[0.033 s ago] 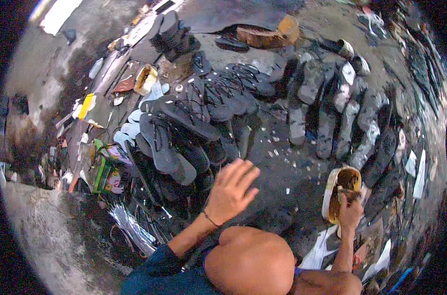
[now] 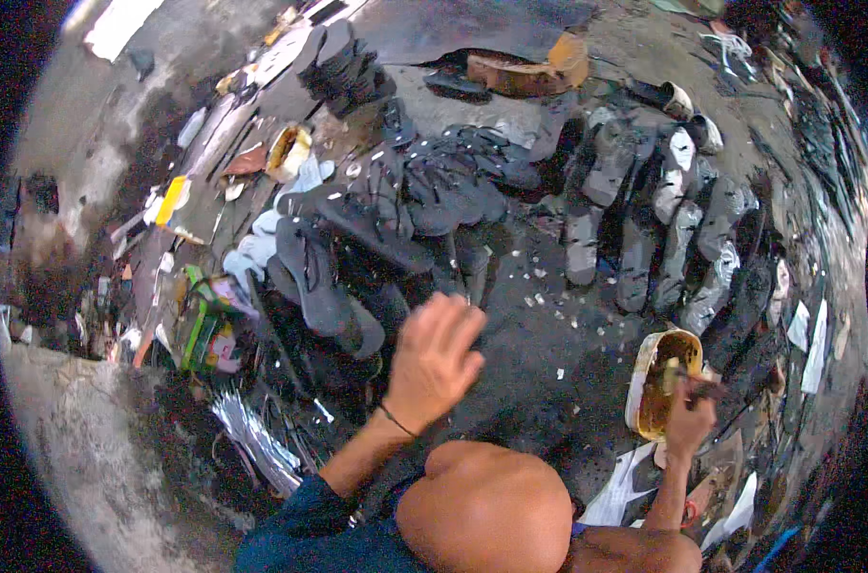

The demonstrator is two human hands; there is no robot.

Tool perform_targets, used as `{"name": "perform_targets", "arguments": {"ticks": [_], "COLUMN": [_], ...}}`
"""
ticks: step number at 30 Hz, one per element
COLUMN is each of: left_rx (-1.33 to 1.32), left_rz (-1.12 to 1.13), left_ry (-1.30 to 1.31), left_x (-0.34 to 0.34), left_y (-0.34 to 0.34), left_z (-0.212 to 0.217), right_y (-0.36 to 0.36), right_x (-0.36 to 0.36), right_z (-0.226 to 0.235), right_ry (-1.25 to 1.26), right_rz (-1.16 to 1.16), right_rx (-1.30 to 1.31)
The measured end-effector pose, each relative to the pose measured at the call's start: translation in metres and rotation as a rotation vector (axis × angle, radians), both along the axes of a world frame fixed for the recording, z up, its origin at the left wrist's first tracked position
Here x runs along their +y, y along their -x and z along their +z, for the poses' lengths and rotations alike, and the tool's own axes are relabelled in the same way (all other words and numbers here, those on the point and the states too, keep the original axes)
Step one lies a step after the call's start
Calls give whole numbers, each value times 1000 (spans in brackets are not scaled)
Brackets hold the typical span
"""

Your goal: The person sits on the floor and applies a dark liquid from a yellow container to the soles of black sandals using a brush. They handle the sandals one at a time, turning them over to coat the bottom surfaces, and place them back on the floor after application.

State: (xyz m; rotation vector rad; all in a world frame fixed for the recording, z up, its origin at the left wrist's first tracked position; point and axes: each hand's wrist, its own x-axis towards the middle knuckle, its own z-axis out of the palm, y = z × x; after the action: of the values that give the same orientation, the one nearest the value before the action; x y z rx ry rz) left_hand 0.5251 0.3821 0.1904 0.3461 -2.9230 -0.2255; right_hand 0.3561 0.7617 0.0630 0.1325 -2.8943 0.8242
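My right hand (image 2: 690, 420) grips a brush (image 2: 707, 386) with a dark handle. Its pale tip lies over the opening of an oblong cream tub (image 2: 633, 390), which is stained yellow-brown inside. Palm down, my left hand (image 2: 432, 358) hovers with fingers stretched out and nothing in them. Just beyond it lie dark flip-flops (image 2: 305, 272), heaped in overlapping rows. Several dark soles (image 2: 634, 250) are laid out in rows past the tub, some with shiny or whitish patches.
A stack of dark soles (image 2: 333, 67) stands at the far left. Beyond the flip-flops sits a brown curved block (image 2: 510, 76). A green packet (image 2: 200, 329) and silvery strips (image 2: 252, 439) lie at left. White scraps (image 2: 625, 482) are near my right forearm.
My left hand has shifted slightly left and nearer to me. My right hand has moved a little right, and more of the brush shows above the tub.
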Motion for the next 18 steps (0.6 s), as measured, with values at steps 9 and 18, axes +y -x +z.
{"name": "perform_targets", "arguments": {"ticks": [9,18], "left_rx": [-151,-97], "left_rz": [13,-628], "left_ry": [609,-379], "left_x": [-119,14], "left_y": [38,42], "left_z": [26,9], "right_y": [-18,-43], "right_x": [31,21], "right_z": [63,71], "right_ry": [-171,-23], "right_rz": [178,110], "right_rx": [-402,-517]}}
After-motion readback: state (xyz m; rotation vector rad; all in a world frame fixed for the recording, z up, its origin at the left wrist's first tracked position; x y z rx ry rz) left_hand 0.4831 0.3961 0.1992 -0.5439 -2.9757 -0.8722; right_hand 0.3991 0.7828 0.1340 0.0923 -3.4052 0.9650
